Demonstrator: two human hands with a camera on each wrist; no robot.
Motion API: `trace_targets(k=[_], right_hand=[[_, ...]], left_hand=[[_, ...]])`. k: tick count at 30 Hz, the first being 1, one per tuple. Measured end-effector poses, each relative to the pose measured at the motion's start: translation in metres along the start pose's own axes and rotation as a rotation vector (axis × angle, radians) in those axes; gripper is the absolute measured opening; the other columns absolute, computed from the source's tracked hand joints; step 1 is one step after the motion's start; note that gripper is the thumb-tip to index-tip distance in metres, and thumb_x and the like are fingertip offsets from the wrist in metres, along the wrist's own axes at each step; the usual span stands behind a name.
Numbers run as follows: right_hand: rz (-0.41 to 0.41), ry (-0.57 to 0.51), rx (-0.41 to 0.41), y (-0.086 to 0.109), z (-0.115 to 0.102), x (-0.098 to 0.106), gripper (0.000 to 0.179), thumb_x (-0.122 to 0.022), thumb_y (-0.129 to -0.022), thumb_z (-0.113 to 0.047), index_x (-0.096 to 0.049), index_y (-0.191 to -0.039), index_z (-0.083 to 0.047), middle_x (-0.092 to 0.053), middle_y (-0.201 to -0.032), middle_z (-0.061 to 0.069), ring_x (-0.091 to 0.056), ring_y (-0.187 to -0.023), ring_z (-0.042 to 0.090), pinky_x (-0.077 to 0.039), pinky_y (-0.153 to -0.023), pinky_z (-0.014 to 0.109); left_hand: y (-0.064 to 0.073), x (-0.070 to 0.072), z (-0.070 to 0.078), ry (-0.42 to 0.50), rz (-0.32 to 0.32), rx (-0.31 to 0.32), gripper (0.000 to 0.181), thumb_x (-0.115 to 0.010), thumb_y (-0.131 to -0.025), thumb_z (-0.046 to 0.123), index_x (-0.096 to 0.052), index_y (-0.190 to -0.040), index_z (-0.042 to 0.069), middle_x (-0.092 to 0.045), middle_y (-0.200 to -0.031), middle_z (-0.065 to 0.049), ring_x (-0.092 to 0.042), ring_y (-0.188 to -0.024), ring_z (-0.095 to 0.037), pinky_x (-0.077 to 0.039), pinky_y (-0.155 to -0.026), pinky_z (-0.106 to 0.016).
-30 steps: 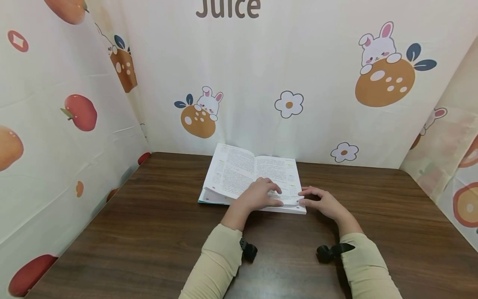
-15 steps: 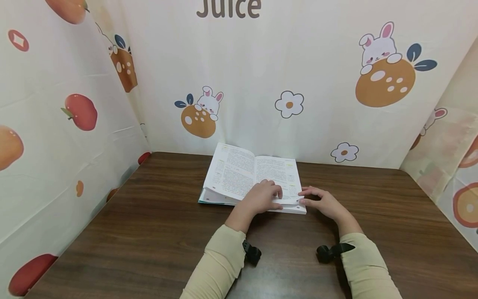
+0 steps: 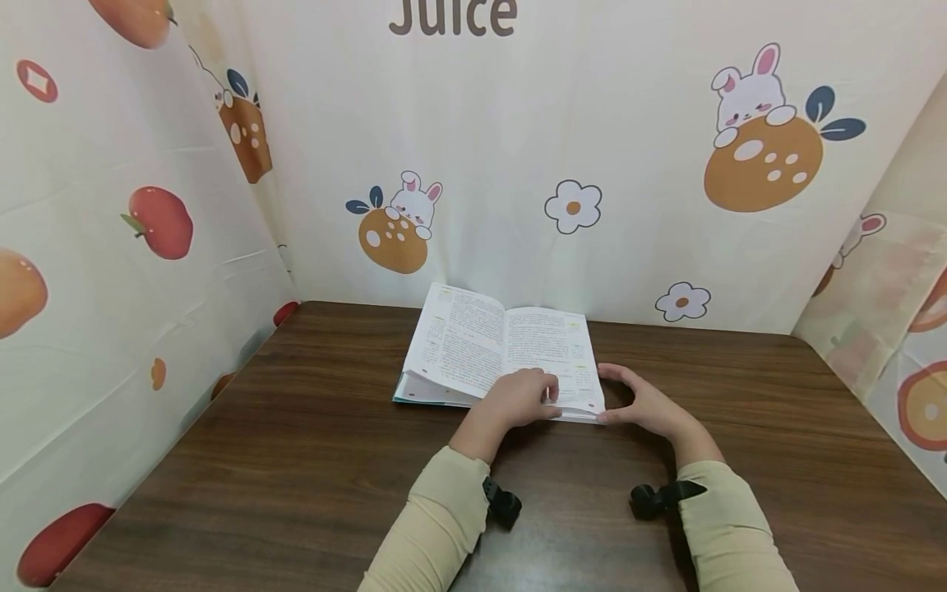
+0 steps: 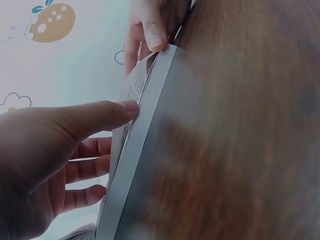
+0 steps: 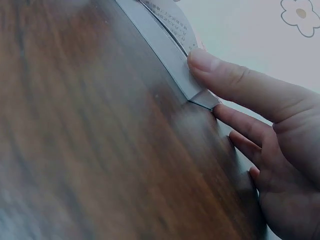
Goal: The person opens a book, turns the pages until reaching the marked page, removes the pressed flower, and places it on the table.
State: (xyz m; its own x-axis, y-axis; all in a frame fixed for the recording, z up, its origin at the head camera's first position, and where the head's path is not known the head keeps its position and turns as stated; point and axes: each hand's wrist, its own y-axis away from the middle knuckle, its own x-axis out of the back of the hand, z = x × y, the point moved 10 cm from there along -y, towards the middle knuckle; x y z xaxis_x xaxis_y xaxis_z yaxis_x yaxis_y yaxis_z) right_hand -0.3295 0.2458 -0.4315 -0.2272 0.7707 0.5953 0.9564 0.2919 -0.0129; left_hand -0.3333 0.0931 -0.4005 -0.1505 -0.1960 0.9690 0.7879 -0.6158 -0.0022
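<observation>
A thick book [image 3: 464,339] lies spread at the table's back edge, with printed pages facing up. Over the lower part of its right page is my left hand [image 3: 515,400], fingers bent; in the left wrist view this hand [image 4: 60,150] has its thumb at the near page edges and its other fingers over the page side. My right hand [image 3: 651,407] spans the book's lower right corner. In the right wrist view, the thumb [image 5: 205,61] of that hand touches the page edges by the corner, and a fingertip meets the corner's side. Part of the right page is hidden behind my left hand.
The dark wooden table [image 3: 296,460] extends to both sides and in front of the book. A printed curtain [image 3: 503,164] hangs close behind it, and more curtain [image 3: 133,329] borders the left side. Black wrist cameras [image 3: 503,506] sit on both sleeves.
My left hand has moved slightly right and nearer along the right page. My right thumb has slid down to the near corner, spreading from the fingers. The right page edge looks slightly shifted.
</observation>
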Motion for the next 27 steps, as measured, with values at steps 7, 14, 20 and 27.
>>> trace_targets(k=[7,14,20,27], right_hand=[[-0.008,-0.032,0.002,0.002,-0.002,-0.001,0.086,-0.079,-0.073,-0.024,-0.029,-0.141,-0.006,-0.032,-0.143,0.018,-0.023,-0.132,0.036,-0.015,-0.102,0.06],[0.02,-0.016,-0.033,0.001,0.002,0.0,0.075,-0.075,-0.077,-0.031,-0.037,-0.137,-0.005,-0.035,-0.141,0.018,-0.023,-0.131,0.037,-0.015,-0.102,0.059],[0.028,0.002,-0.044,0.001,0.004,0.0,0.08,-0.076,-0.076,-0.032,-0.033,-0.138,-0.004,-0.034,-0.141,0.019,-0.022,-0.132,0.037,-0.016,-0.102,0.059],[0.03,0.051,-0.069,-0.001,0.007,0.001,0.07,-0.075,-0.074,-0.037,-0.047,-0.132,-0.01,-0.034,-0.141,0.02,-0.024,-0.131,0.04,-0.017,-0.101,0.061]], left_hand=[[-0.001,0.001,-0.002,0.031,0.016,0.02,0.015,-0.062,-0.088,0.036,-0.064,-0.087,0.021,-0.052,-0.073,0.01,-0.048,-0.066,-0.007,-0.038,-0.058,-0.023],[0.0,0.016,-0.006,0.08,0.134,0.071,0.024,-0.057,-0.089,0.022,-0.062,-0.113,0.021,-0.059,-0.083,0.009,-0.05,-0.069,-0.007,-0.04,-0.058,-0.023],[0.001,0.029,-0.009,0.203,0.24,0.101,0.045,-0.057,-0.085,0.011,-0.051,-0.128,0.023,-0.063,-0.104,0.003,-0.054,-0.077,-0.009,-0.043,-0.063,-0.024],[0.007,0.047,-0.019,0.3,0.347,0.146,0.035,-0.056,-0.088,0.018,-0.057,-0.122,0.021,-0.062,-0.095,0.004,-0.052,-0.072,-0.01,-0.041,-0.061,-0.025]])
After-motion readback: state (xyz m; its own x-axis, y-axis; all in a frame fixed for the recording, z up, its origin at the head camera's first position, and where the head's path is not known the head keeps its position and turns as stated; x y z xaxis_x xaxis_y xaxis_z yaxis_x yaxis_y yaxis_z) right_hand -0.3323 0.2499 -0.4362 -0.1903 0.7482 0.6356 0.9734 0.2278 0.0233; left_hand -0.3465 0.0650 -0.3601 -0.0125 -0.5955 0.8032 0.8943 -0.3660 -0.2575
